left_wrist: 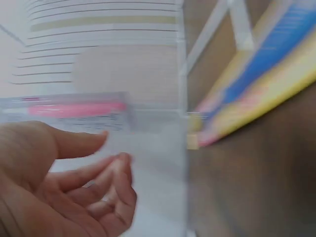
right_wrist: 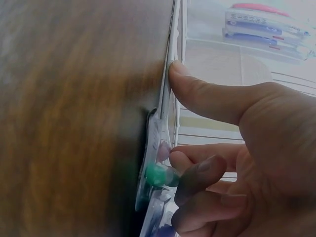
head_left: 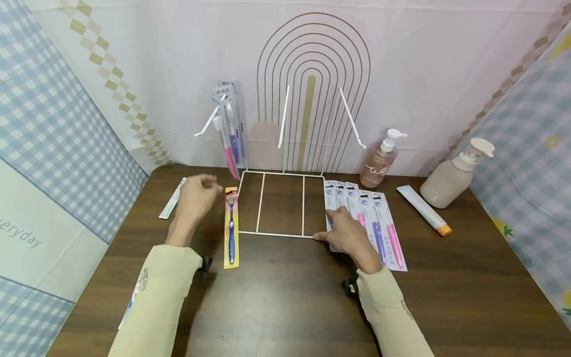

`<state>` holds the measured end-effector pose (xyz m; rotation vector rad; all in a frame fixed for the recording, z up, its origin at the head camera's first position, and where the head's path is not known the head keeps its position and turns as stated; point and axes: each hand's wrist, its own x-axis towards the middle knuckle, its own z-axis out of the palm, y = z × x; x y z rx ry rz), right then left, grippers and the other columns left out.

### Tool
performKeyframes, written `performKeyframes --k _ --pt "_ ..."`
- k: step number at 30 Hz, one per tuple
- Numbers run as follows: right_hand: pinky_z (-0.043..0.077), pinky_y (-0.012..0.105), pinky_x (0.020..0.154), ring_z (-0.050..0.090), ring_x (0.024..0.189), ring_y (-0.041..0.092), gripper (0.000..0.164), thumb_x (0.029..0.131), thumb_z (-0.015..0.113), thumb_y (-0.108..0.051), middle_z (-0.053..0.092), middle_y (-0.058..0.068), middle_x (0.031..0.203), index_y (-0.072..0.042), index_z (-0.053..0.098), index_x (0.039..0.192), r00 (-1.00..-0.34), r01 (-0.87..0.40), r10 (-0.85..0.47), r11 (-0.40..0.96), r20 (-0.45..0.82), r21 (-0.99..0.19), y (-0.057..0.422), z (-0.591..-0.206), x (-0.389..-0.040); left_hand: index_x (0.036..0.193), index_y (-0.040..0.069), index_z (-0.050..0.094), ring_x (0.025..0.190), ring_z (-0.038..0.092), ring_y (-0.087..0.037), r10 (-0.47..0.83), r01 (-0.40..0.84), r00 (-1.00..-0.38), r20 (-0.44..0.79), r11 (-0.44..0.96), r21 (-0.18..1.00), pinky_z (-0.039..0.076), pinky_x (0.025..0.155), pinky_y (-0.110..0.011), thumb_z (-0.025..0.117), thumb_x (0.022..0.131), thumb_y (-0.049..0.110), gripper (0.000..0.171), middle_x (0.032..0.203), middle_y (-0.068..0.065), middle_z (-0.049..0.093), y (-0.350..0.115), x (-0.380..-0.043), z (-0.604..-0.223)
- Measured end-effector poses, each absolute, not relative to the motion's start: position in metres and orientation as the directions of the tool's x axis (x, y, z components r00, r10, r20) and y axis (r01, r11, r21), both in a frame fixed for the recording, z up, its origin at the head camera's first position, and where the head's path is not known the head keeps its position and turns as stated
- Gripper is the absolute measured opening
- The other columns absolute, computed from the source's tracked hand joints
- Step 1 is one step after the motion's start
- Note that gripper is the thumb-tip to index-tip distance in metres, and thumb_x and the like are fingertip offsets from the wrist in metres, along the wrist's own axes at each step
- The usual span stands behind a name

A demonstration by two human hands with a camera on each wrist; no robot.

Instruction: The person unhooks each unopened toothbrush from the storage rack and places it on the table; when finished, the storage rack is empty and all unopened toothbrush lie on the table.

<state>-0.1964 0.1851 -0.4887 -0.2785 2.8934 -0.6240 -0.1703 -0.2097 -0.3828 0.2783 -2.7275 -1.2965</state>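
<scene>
My left hand (head_left: 197, 196) hovers left of the yellow-carded toothbrush (head_left: 231, 228), fingers loosely bent and nothing held. In the left wrist view, thumb and fingertips (left_wrist: 123, 163) stand apart below a hanging pink toothbrush pack (left_wrist: 74, 108). My right hand (head_left: 345, 229) rests at the front right corner of the white wire rack (head_left: 272, 233). Its thumb touches the rack's wire. The other fingers lie against the nearest packaged toothbrush in the row (head_left: 379, 228); the right wrist view shows a green part (right_wrist: 156, 175) beside them. Several packaged toothbrushes (head_left: 229, 126) hang on the rack's left hook (head_left: 209, 119).
Two more hooks, a middle hook (head_left: 284, 116) and a right hook (head_left: 352, 118), jut forward. A pink pump bottle (head_left: 378, 163), a beige pump bottle (head_left: 450, 178) and a toothpaste tube (head_left: 424, 210) stand or lie right. A slim white pack (head_left: 171, 201) lies left, partly behind the left hand.
</scene>
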Motion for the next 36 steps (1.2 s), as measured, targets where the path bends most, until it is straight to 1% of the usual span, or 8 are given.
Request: performKeyframes --k 3,6,9,12,18,21,27,36 --pt "0.057 0.048 0.078 0.066 0.087 0.027 0.098 0.089 0.096 -0.055 0.064 0.021 0.145 -0.005 0.06 0.165 -0.969 -0.138 -0.211 0.891 -0.125 -0.432 0.184 -0.482 -0.193 0.16 -0.002 0.062 0.132 0.074 -0.049 -0.215 -0.006 -0.966 0.141 0.569 0.823 0.059 0.11 -0.054 0.071 0.109 0.01 0.053 0.155 -0.026 0.072 -0.208 -0.181 -0.36" --pt "0.056 0.048 0.075 0.064 0.085 0.027 0.096 0.09 0.096 -0.053 0.064 0.022 0.143 -0.004 0.06 0.165 -0.97 -0.137 -0.209 0.889 -0.123 -0.437 0.183 -0.48 -0.19 0.163 0.001 0.06 0.124 0.076 -0.043 -0.215 0.087 -0.952 0.22 0.496 0.864 0.061 0.099 -0.037 0.07 0.11 0.008 0.055 0.162 -0.02 0.068 -0.206 -0.191 -0.344" --pt "0.058 0.051 0.079 0.066 0.088 0.03 0.095 0.092 0.095 -0.05 0.063 0.024 0.145 -0.001 0.059 0.165 -0.967 -0.13 -0.21 0.893 -0.144 -0.43 0.181 -0.47 -0.185 0.161 0.002 0.063 0.11 0.074 -0.024 -0.208 0.149 -0.945 0.253 0.416 0.897 0.055 0.087 -0.021 0.07 0.11 0.007 0.052 0.161 -0.016 0.07 -0.204 -0.2 -0.332" --pt "0.057 0.05 0.078 0.066 0.088 0.029 0.097 0.091 0.095 -0.052 0.063 0.023 0.145 -0.001 0.058 0.165 -0.967 -0.139 -0.215 0.896 -0.138 -0.421 0.184 -0.479 -0.189 0.156 -0.001 0.066 0.098 0.068 -0.009 -0.204 0.181 -0.941 0.271 0.371 0.911 0.054 0.085 -0.018 0.071 0.109 0.005 0.047 0.156 -0.018 0.072 -0.202 -0.205 -0.325" --pt "0.057 0.05 0.079 0.065 0.087 0.031 0.094 0.093 0.094 -0.05 0.062 0.026 0.144 0.001 0.059 0.164 -0.965 -0.135 -0.216 0.895 -0.147 -0.425 0.18 -0.466 -0.184 0.147 -0.008 0.068 0.094 0.067 -0.004 -0.195 0.204 -0.941 0.277 0.327 0.923 0.054 0.092 -0.021 0.071 0.108 0.004 0.042 0.149 -0.025 0.071 -0.2 -0.208 -0.319" --pt "0.057 0.05 0.077 0.065 0.087 0.031 0.094 0.092 0.095 -0.05 0.063 0.023 0.143 -0.001 0.06 0.164 -0.969 -0.131 -0.208 0.892 -0.136 -0.432 0.181 -0.468 -0.185 0.143 -0.009 0.07 0.091 0.068 -0.003 -0.196 0.205 -0.942 0.271 0.298 0.932 0.055 0.089 -0.019 0.072 0.107 0.003 0.039 0.138 -0.018 0.075 -0.201 -0.209 -0.319" --pt "0.058 0.049 0.078 0.067 0.089 0.029 0.098 0.09 0.095 -0.055 0.063 0.022 0.147 -0.004 0.058 0.166 -0.968 -0.145 -0.218 0.891 -0.124 -0.431 0.185 -0.484 -0.193 0.119 -0.002 0.072 0.079 0.068 0.001 -0.204 0.212 -0.946 0.253 0.202 0.956 0.051 0.066 -0.014 0.074 0.106 0.002 0.014 0.093 0.023 0.075 -0.203 -0.209 -0.32" --pt "0.058 0.048 0.079 0.067 0.089 0.029 0.098 0.09 0.095 -0.056 0.063 0.023 0.147 -0.004 0.06 0.165 -0.968 -0.149 -0.22 0.89 -0.12 -0.431 0.184 -0.484 -0.194 0.107 0.008 0.073 0.076 0.066 0.0 -0.212 0.18 -0.953 0.215 0.171 0.969 0.053 0.067 -0.014 0.074 0.109 0.004 0.004 0.078 0.025 0.074 -0.202 -0.207 -0.315"
